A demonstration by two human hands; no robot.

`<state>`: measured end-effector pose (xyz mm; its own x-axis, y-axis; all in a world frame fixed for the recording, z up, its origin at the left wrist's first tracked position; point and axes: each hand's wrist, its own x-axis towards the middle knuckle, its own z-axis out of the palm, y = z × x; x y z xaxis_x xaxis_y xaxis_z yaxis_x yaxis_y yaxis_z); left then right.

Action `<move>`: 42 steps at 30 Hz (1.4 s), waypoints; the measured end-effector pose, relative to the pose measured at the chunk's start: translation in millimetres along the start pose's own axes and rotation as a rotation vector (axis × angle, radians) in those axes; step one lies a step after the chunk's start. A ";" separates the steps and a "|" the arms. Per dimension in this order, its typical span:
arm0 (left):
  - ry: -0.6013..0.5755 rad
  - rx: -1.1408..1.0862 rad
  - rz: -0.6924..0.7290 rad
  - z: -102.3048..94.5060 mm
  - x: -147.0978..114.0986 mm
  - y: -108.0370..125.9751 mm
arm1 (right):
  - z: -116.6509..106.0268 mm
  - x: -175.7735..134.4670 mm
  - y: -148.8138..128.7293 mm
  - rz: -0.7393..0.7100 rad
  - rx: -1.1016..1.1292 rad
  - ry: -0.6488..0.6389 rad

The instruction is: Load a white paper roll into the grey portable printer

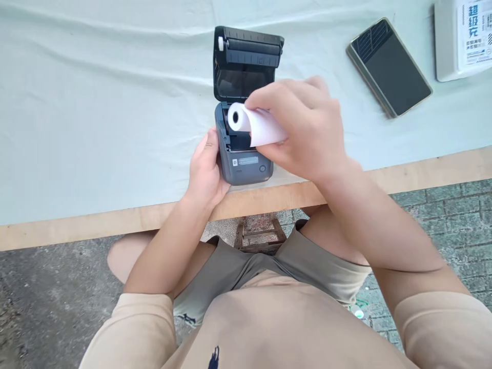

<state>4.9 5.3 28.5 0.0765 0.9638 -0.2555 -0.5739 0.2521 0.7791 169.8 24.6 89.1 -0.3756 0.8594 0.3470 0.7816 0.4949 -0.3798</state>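
Paper roll in curled right grip, over open printer in cupped left grip

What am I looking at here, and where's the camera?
These are a person's two bare hands, not a machine. The picture comes from a camera worn on the head, looking forward and down. The left hand holds a small dark grey plastic printer, its black lid open. The right hand grips a white paper roll at the printer's open compartment. Beneath is a pale green, wrinkled cloth; on it, farther right, lie a black-screened rectangular phone and a whitish box with a printed label.
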 end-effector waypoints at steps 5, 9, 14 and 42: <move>0.000 0.006 -0.001 -0.4 -0.6 -0.5 | 10.0 8.3 -0.4 0.082 -0.001 -0.169; -0.006 0.035 -0.012 -1.1 -1.0 -0.1 | 5.0 9.2 0.2 0.114 0.065 -0.176; -0.008 0.057 -0.011 -2.6 -0.2 -1.3 | 3.5 9.4 -3.4 0.004 -0.162 -0.148; -0.198 0.116 0.015 -15.8 2.5 -5.6 | 26.0 -33.6 10.5 -0.355 0.158 0.173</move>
<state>-4.6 4.9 14.5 0.2343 0.9627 -0.1351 -0.4795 0.2353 0.8454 177.7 4.3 51.1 -0.5078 0.6048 0.6136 0.5279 0.7812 -0.3332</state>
